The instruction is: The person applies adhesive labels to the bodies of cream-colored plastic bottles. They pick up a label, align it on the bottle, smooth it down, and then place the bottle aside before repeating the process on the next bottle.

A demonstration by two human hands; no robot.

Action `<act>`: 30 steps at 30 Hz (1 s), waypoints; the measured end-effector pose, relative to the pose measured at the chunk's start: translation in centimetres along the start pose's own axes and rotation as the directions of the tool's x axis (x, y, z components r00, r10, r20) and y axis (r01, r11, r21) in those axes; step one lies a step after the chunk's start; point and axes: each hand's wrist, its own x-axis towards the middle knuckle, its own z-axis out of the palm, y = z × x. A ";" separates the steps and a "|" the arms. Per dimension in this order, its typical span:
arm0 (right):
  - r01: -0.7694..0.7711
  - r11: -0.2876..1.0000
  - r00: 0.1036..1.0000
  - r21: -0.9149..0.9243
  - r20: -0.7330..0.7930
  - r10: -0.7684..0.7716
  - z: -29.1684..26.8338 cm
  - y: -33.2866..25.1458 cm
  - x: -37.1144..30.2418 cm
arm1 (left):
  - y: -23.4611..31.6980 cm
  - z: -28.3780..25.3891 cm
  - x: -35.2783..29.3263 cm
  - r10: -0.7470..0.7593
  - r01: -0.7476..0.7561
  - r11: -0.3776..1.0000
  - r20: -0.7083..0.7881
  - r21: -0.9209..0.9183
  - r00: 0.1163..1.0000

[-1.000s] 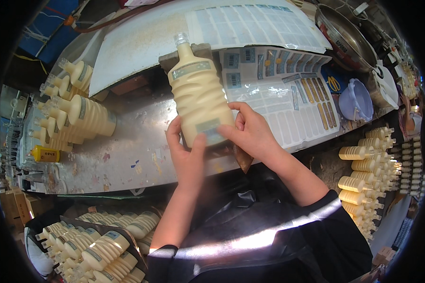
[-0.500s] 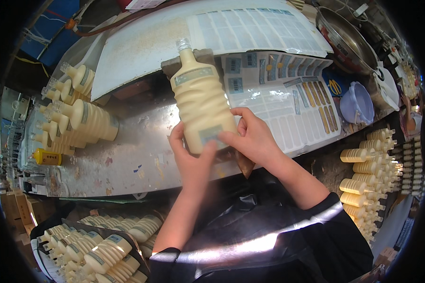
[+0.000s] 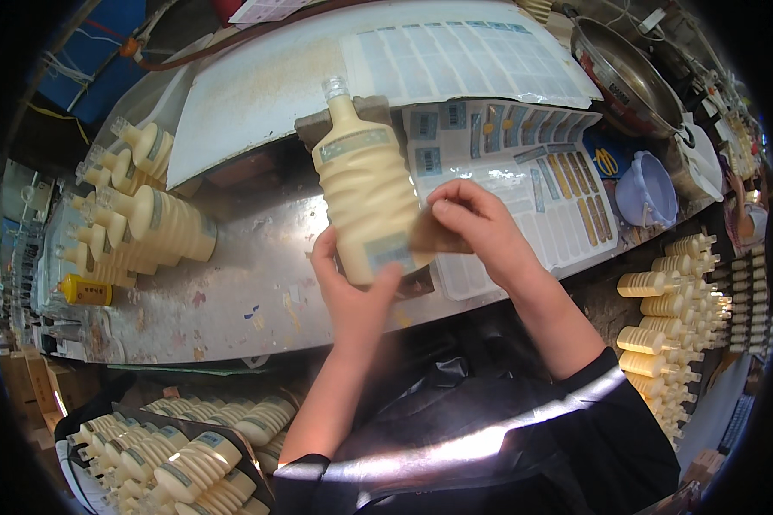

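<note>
A cream bottle (image 3: 365,184) with wavy ribs and a clear neck lies with its shoulder against a dark block (image 3: 374,110). My left hand (image 3: 352,279) grips its bottom end, fingers along the left side and thumb by the lower edge of a pale blue label (image 3: 390,252). A narrow label band (image 3: 353,144) crosses the shoulder. Just right of the bottle, my right hand (image 3: 477,227) is closed on a flat brown piece (image 3: 439,233), blurred by motion, its far end over the bottle's lower right side. Whether it touches the label I cannot tell.
A sticker sheet (image 3: 489,184) with blue and gold labels lies right of the bottle, beside a lavender bucket (image 3: 648,190). Cream bottles (image 3: 159,219) stand at the left, next to a yellow container (image 3: 87,289). More bottles fill a crate (image 3: 189,463) lower left and rows (image 3: 648,339) at right.
My right hand has lifted off the label and shifted right, swinging the brown piece up from below the hand to beside the bottle. The left hand keeps its hold on the bottle.
</note>
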 end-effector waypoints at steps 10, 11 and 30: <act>0.684 0.184 0.559 -0.706 0.344 -0.755 1.8 -2.3 -2.5 | -1.4 -0.9 0.3 -0.014 0.012 0.996 -0.019 -0.085 1.000; 0.767 0.171 0.490 -0.618 0.394 -0.777 2.6 -1.8 -3.1 | -1.5 -1.1 0.5 -0.062 0.060 0.978 -0.006 -0.200 0.998; 0.410 0.750 0.825 -0.518 -0.139 -0.548 3.0 2.2 -3.5 | -1.9 0.4 1.4 0.072 -0.064 0.995 -0.100 0.082 0.992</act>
